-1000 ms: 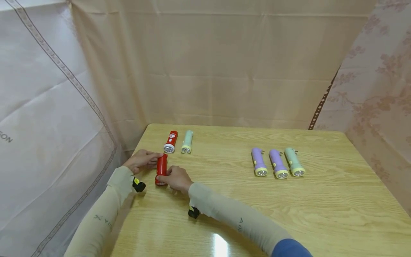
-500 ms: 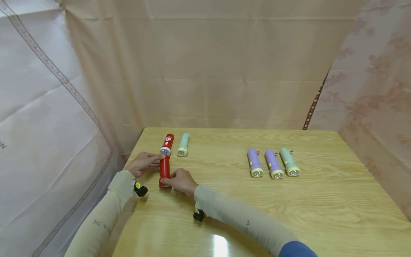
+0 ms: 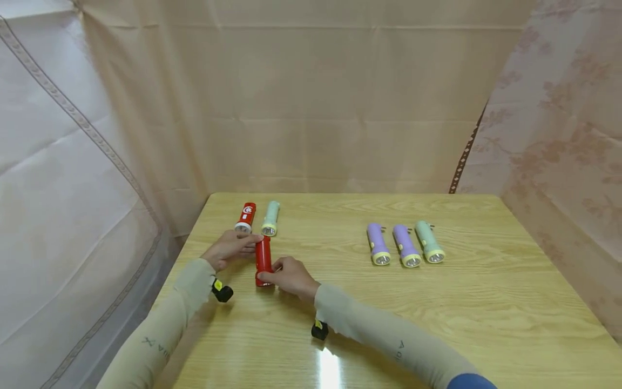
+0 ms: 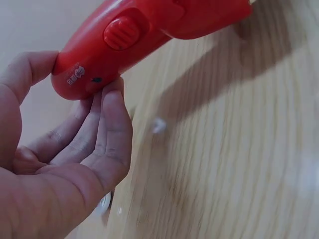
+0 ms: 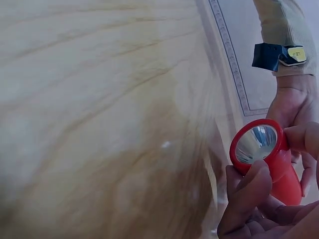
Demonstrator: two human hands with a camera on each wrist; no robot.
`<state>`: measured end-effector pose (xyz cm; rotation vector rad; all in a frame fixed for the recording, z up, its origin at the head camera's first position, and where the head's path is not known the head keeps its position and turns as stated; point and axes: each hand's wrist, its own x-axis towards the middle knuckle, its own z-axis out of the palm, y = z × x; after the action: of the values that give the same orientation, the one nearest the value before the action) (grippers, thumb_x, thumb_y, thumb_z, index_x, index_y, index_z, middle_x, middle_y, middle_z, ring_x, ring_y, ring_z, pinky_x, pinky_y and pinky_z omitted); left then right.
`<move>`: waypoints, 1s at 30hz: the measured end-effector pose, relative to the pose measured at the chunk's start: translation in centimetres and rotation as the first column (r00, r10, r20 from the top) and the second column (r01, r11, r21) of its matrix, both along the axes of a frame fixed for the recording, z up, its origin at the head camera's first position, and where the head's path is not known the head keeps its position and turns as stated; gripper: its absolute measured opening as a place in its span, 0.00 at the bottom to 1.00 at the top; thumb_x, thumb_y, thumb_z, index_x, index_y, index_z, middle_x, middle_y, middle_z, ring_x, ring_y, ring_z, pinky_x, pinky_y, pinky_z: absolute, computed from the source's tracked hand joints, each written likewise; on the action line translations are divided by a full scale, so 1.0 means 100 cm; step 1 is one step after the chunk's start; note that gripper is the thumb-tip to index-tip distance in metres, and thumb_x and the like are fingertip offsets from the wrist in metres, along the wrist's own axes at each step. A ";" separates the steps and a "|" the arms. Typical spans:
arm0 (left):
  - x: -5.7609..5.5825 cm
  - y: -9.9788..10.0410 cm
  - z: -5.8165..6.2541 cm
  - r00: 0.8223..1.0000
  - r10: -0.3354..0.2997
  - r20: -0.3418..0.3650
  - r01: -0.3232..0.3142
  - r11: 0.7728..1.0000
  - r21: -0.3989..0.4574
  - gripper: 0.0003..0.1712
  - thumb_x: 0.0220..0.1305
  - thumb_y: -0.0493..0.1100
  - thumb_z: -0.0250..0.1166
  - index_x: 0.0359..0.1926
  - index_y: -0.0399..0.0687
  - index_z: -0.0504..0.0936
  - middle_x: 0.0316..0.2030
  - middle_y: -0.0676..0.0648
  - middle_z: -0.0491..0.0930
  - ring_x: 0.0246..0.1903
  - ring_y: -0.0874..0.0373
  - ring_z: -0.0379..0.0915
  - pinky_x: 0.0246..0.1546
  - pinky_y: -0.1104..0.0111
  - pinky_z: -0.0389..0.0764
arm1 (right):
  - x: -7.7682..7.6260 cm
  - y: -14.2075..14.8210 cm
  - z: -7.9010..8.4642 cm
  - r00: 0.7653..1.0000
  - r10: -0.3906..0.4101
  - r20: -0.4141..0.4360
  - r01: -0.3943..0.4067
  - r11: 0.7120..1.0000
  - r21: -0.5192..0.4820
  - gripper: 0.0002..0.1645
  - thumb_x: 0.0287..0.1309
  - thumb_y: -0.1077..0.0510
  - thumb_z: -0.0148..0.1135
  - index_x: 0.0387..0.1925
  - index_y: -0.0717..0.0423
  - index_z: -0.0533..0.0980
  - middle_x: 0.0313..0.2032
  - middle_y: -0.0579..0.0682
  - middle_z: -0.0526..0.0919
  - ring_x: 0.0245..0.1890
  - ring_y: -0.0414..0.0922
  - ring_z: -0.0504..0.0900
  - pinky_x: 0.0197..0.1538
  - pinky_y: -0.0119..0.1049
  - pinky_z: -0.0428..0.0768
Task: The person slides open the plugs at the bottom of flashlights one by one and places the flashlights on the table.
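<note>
Both hands hold one red flashlight [image 3: 263, 255] over the left part of the table. My left hand [image 3: 232, 248] pinches its tail end between thumb and fingers; in the left wrist view the ribbed switch [image 4: 121, 33] on the red body faces the camera. At the lens end, my right hand [image 3: 293, 276] grips the rim with thumb and fingers. The right wrist view shows the silvery reflector [image 5: 256, 143] inside the red head, with a fingertip at its edge. Just beyond lie another red flashlight [image 3: 246, 215] with a white rim and a mint green flashlight [image 3: 270, 217].
Toward the right of the wooden table [image 3: 437, 319] lie two purple flashlights, one [image 3: 377, 240] left of the other [image 3: 405, 243], and a mint green flashlight [image 3: 428, 239], lenses facing the near side. Cloth sheets [image 3: 311, 108] hang behind and along the sides.
Both hands have carried the held red flashlight to the right relative to the two flashlights behind it, so its tail now sits before the green one. Both grips stay the same.
</note>
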<state>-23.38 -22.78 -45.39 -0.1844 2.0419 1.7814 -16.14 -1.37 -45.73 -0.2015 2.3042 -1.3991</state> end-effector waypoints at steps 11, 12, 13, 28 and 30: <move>0.010 0.048 -0.001 0.997 -0.071 -0.012 0.072 0.997 0.028 0.30 0.68 0.47 0.71 0.62 0.31 0.77 0.56 0.37 0.82 0.52 0.47 0.83 0.61 0.53 0.78 | 0.014 0.052 -0.008 1.000 0.003 -0.027 -0.003 1.000 -0.005 0.24 0.60 0.42 0.74 0.43 0.57 0.80 0.34 0.48 0.82 0.33 0.45 0.77 0.34 0.37 0.75; 0.011 0.053 0.001 0.997 -0.077 -0.017 0.077 0.997 0.029 0.29 0.68 0.47 0.71 0.61 0.31 0.78 0.56 0.37 0.82 0.52 0.47 0.83 0.60 0.54 0.79 | 0.015 0.057 -0.008 1.000 0.005 -0.027 -0.005 1.000 -0.006 0.24 0.60 0.42 0.73 0.43 0.56 0.80 0.35 0.48 0.83 0.33 0.45 0.77 0.35 0.37 0.75; 0.012 0.057 0.002 0.996 -0.086 -0.024 0.086 0.996 0.029 0.28 0.68 0.47 0.71 0.61 0.32 0.79 0.56 0.37 0.82 0.52 0.48 0.83 0.60 0.54 0.79 | 0.016 0.061 -0.007 1.000 0.007 -0.026 -0.007 1.000 -0.005 0.24 0.60 0.42 0.73 0.44 0.56 0.80 0.35 0.48 0.83 0.33 0.45 0.77 0.35 0.37 0.75; 0.012 0.107 -0.002 0.982 -0.174 -0.076 0.178 0.983 0.052 0.22 0.69 0.46 0.71 0.56 0.35 0.83 0.52 0.40 0.85 0.50 0.48 0.84 0.57 0.56 0.82 | 0.025 0.108 -0.009 0.998 -0.022 -0.062 0.023 1.000 0.020 0.23 0.59 0.45 0.75 0.42 0.58 0.79 0.34 0.48 0.83 0.31 0.43 0.76 0.33 0.35 0.74; 0.012 0.112 -0.002 0.981 -0.179 -0.073 0.183 0.981 0.061 0.21 0.68 0.46 0.71 0.55 0.36 0.83 0.52 0.40 0.85 0.50 0.48 0.84 0.56 0.57 0.82 | 0.025 0.112 -0.009 0.998 -0.026 -0.058 0.027 1.000 0.016 0.23 0.59 0.44 0.74 0.42 0.58 0.79 0.33 0.48 0.83 0.30 0.43 0.75 0.32 0.35 0.72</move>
<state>-22.22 -11.61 -45.62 0.0808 1.9709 1.7613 -13.68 9.88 -46.68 -0.2105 2.3731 -1.4036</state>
